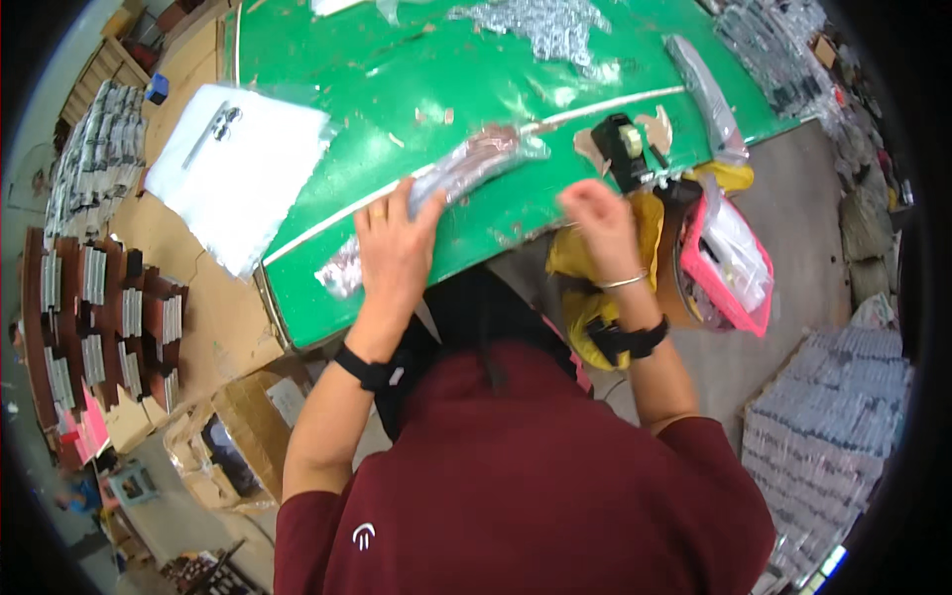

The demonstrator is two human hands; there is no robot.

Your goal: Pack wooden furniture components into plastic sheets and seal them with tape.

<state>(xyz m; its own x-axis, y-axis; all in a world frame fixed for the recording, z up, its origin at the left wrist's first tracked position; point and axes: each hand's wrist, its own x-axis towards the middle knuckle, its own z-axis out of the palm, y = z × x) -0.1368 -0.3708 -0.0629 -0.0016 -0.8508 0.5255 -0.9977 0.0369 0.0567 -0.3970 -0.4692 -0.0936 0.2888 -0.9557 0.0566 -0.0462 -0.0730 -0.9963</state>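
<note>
A long, narrow package (461,171) in clear plastic lies slantwise along the near edge of the green table, something brownish showing at its far end. My left hand (395,243) is closed over its middle, thumb on one side and fingers on the other. The package's near end, crinkled and shiny, sticks out past that hand. To the right, my right hand (603,226) is raised near the table edge with its fingers curled together. Whatever those fingers hold, if anything, is too small to make out. Just beyond them stands a black tape dispenser (620,149) with a pale roll.
White sheets (238,174) with small dark parts lie left. A grey wrapped piece (706,99) and a pile of clear packages (550,28) rest farther away on the green table (377,89). Yellow bags (585,342) and a pink-rimmed container (739,297) are beside my right arm.
</note>
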